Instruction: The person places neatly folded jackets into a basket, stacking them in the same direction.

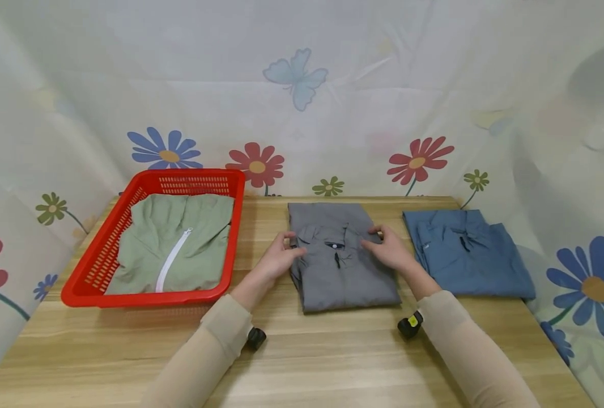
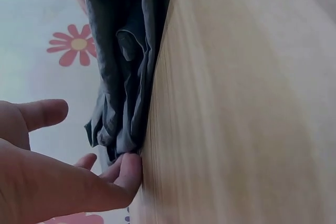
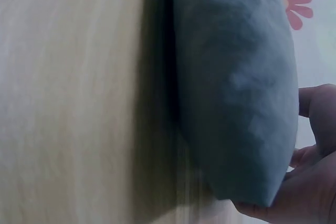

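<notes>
A folded grey jacket [image 1: 350, 280] lies on the wooden table between my two hands, its collar and a short dark zip opening facing up. My left hand [image 1: 280, 256] is at its left side; in the left wrist view its fingertips [image 2: 130, 174] touch the side of the folded layers, while the thumb [image 2: 50, 114] stands apart from the cloth. On the opposite side is my right hand [image 1: 392, 250], thumb over the jacket's edge. In the right wrist view its fingers [image 3: 299, 158] are partly hidden behind the jacket [image 3: 236, 87].
To the left stands a red plastic basket [image 1: 238, 226] holding a folded light green jacket [image 1: 202, 258] with a white zip. A folded blue garment [image 1: 477, 266] lies on the right of the table [image 1: 327, 357]. Behind hangs a flower-printed curtain [image 1: 353, 124].
</notes>
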The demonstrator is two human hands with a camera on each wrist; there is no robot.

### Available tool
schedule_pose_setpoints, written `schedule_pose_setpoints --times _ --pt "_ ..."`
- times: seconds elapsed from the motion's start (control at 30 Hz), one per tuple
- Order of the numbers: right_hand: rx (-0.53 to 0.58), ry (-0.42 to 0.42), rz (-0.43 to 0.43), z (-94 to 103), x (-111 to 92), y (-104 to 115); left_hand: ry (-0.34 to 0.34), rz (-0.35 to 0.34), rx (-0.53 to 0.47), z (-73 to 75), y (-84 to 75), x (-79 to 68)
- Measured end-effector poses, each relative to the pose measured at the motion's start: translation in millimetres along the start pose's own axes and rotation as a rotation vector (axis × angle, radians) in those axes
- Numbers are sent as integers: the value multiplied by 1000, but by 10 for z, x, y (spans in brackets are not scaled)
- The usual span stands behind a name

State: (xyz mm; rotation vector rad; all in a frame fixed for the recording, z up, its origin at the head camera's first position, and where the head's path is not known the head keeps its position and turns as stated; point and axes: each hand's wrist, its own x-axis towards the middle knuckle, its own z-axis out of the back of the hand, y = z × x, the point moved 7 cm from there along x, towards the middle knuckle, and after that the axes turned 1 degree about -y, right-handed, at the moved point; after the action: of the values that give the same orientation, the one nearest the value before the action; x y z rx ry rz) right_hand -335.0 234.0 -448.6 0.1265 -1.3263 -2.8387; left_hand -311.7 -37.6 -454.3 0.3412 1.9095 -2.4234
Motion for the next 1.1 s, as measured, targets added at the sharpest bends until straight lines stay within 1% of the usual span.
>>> schedule_pose_setpoints --times 0.23,0.33,0.43,0.57,0.7,0.97,1.1 --pt "38 26 -20 -14 19 -27 -17 7 -19 -8 2 55" --pt "83 48 -30 -30 28 -62 -9 8 -33 -19 8 67" --pt "132 80 -33 -48 39 -102 5 14 -67 -33 15 71" --pt "176 103 -24 -40 48 -131 28 1 -93 -49 -11 78" --pt "187 121 -8 -8 52 -143 48 -23 -71 -71 -27 97" --pt "202 170 18 -1 30 -185 43 -94 -17 -92 -49 96" --pt "214 205 36 -5 15 -191 41 -108 -8 -84 -61 98"
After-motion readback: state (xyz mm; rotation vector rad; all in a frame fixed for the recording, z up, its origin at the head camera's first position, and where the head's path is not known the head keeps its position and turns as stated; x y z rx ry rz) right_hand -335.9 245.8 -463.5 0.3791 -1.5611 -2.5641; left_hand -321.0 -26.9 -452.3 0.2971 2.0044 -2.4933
